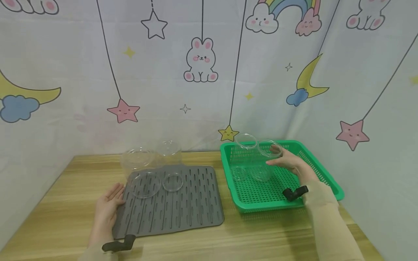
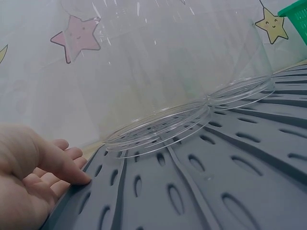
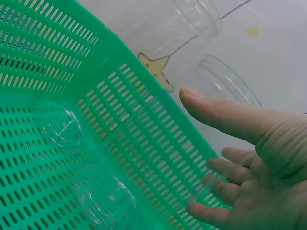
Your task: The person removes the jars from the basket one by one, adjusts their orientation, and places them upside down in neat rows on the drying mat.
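Two clear plastic jars stand in the green basket (image 1: 241, 206), the right-hand jar (image 1: 260, 174) beside the left-hand jar (image 1: 240, 174). My right hand (image 1: 290, 163) is at the upper side of the right-hand jar, thumb and fingers spread; whether it touches the see-through wall I cannot tell. On the grey drying mat (image 1: 196, 210) stand a wide clear jar (image 1: 145, 185) and a narrower clear jar (image 1: 173, 182), close together. My left hand (image 1: 107, 206) lies at the mat's left edge, fingers loosely extended, one digit touching the mat (image 2: 144, 191) in the left wrist view.
A wooden table (image 1: 58, 195) carries the mat on the left and the basket on the right. Behind them hangs a white cloth (image 1: 163, 83) printed with rabbits, stars and moons. Black wrist mounts (image 1: 119, 244) sit on both wrists.
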Demonstrator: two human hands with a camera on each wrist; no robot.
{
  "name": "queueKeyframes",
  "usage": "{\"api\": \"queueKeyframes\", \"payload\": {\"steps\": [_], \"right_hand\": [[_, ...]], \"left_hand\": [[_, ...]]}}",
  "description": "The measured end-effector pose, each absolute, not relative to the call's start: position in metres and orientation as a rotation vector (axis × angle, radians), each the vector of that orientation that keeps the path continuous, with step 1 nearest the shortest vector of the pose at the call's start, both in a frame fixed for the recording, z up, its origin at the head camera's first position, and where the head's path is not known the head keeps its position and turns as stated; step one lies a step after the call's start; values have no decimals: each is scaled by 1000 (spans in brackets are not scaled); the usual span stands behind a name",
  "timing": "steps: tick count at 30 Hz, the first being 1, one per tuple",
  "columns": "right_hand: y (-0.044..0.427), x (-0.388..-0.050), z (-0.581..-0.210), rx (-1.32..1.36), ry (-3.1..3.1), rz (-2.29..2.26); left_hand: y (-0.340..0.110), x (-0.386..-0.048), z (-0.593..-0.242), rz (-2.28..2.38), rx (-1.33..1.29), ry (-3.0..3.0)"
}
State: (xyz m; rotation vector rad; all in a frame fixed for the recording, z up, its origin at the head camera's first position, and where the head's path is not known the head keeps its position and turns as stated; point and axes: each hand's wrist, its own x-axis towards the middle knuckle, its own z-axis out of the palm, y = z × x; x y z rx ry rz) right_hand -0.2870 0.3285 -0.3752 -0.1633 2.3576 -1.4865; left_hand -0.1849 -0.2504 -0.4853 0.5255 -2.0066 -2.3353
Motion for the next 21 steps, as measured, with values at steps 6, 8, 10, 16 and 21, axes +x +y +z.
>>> {"api": "queueKeyframes", "payload": {"steps": [6, 8, 10, 16, 21], "right_hand": [[327, -286, -373, -155, 2368, -1486], [326, -284, -372, -140, 2369, -1503], [325, -283, -371, -126, 2373, -1516], [320, -281, -366, -96, 2398, -1541], [315, -279, -363, -108, 2421, -1558]], "left_hand": [[-251, -187, -485, -2335, 514, -2016], [-251, -187, -485, -2332, 511, -2025], [-251, -188, -486, -2331, 509, -2030], [-252, -190, -486, -2332, 508, -2017], [-253, -191, -484, -2339, 519, -1993]]}}
